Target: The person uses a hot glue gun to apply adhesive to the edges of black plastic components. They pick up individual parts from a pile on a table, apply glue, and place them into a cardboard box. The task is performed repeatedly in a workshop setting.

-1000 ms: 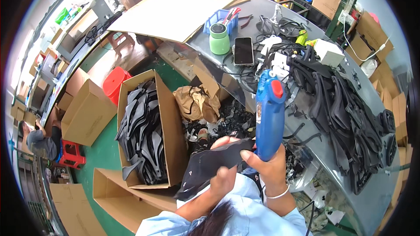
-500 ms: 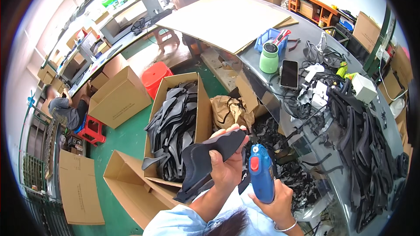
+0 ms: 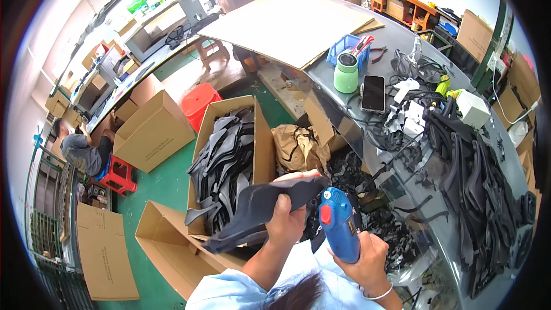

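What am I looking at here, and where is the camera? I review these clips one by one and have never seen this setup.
There is no machine: a person works with two bare hands. The camera sits on the person's head and looks down through a fisheye lens, so straight edges bend near the rim.

The left hand grips a dark, floppy cut piece of material. The right hand holds a blue glue gun with a red switch, nozzle pointing up.

Below stands an open cardboard box full of similar dark pieces. To the right, a grey workbench carries a green cup, a phone, cables and heaps of black straps. Another person sits far to the left.
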{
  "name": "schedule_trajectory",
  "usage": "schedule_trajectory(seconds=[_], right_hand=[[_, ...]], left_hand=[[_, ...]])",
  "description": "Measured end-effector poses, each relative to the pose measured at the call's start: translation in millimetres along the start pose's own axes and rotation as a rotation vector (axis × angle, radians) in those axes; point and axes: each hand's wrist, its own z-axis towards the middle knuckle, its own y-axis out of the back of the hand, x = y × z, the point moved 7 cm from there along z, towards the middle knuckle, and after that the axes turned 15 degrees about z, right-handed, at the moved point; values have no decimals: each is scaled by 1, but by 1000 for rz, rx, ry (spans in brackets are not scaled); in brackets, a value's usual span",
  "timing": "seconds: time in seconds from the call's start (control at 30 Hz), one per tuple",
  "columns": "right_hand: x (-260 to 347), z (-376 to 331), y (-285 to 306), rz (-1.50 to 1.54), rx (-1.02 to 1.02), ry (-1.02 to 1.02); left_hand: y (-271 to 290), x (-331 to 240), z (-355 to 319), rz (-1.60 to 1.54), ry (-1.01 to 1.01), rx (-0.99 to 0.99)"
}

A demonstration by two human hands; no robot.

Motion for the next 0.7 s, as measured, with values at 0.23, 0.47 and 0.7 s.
schedule_trajectory(seconds=[0.23,0.47,0.7], right_hand=[[-5,-3,6,-106,-12,29],[-6,-3,8,-123,-10,28],[-7,-2,8,-118,-2,34]], left_hand=[[-2,-12,7,127,180,0],[-2,-22,13,245,167,45],[-4,-24,13,536,189,76]])
